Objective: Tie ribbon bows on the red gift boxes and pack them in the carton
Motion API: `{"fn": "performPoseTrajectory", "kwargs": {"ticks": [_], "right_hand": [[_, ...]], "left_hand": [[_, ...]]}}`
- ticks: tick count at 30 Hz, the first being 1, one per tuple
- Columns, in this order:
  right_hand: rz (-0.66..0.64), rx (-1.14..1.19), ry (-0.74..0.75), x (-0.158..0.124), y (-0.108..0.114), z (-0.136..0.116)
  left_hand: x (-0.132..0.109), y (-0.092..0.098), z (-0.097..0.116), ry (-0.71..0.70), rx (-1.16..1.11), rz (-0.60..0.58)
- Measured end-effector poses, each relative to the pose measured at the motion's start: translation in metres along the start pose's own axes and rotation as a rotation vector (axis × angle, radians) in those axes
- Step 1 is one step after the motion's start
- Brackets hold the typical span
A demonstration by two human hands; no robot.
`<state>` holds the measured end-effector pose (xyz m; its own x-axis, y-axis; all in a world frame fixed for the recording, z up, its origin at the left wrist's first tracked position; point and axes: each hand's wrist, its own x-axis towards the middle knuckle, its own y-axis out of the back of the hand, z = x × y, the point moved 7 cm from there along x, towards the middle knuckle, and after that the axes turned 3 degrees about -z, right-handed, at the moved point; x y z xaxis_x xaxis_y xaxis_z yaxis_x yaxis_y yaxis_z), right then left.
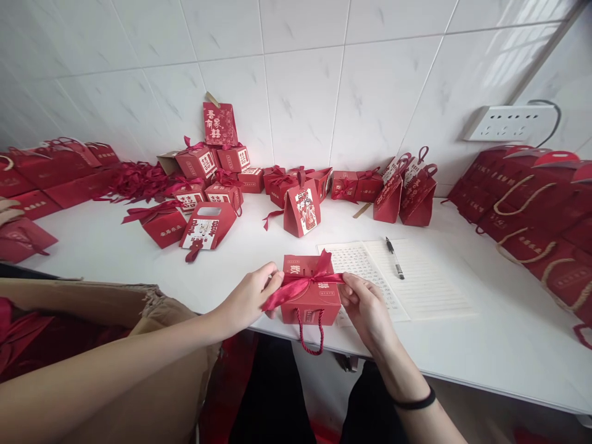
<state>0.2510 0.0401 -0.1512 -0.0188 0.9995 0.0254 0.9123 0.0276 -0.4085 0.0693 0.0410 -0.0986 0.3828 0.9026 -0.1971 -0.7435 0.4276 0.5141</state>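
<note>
A red gift box (309, 312) with gold lettering sits at the table's front edge, its twisted cord handle (309, 351) hanging over the edge. Across its top runs a crimson ribbon (311, 279), crossed or knotted near the middle with one end sticking up. My left hand (259, 287) pinches the ribbon at the box's left side, and a loose tail droops below those fingers. On the right, my right hand (365, 302) grips the other end between thumb and fingers. The ribbon looks taut between both hands.
Behind the box stands a peaked red box (303, 209). An open notebook (393, 277) with a pen (394, 258) lies to the right. Red gift bags (522, 216) line the right side. A cardboard carton (171, 345) stands front left. Another person's hand (8, 209) shows at far left.
</note>
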Motion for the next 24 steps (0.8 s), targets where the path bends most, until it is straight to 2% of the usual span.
{"fn": "performPoseTrajectory", "kwargs": {"ticks": [3, 6, 9, 13, 16, 18, 20, 22, 24], "right_hand": [[-0.002, 0.011, -0.046, -0.001, 0.009, 0.005], [0.013, -0.032, -0.064, -0.005, 0.024, 0.006], [0.023, -0.099, -0.030, -0.012, 0.034, 0.005], [0.025, -0.243, 0.014, -0.021, 0.036, 0.003], [0.030, -0.431, 0.029, -0.026, 0.033, 0.000], [0.015, -0.529, 0.045, -0.028, 0.029, -0.002], [-0.005, -0.566, 0.039, -0.030, 0.027, -0.003], [-0.022, -0.579, 0.018, -0.030, 0.027, -0.002], [-0.032, -0.619, 0.008, -0.031, 0.029, 0.000]], "left_hand": [[0.007, 0.002, -0.007, 0.061, -0.108, -0.054], [0.011, 0.012, -0.013, 0.117, -0.201, -0.067], [0.014, 0.018, -0.008, 0.035, -0.088, -0.102], [0.014, 0.005, -0.002, -0.051, 0.069, -0.255], [0.017, -0.001, -0.002, -0.082, 0.066, -0.283], [0.020, 0.004, -0.002, -0.113, 0.076, -0.243], [0.024, 0.019, -0.005, -0.113, 0.026, -0.163], [0.023, 0.048, -0.012, -0.052, -0.154, -0.026], [0.011, 0.090, -0.022, 0.011, -0.422, 0.199]]}}
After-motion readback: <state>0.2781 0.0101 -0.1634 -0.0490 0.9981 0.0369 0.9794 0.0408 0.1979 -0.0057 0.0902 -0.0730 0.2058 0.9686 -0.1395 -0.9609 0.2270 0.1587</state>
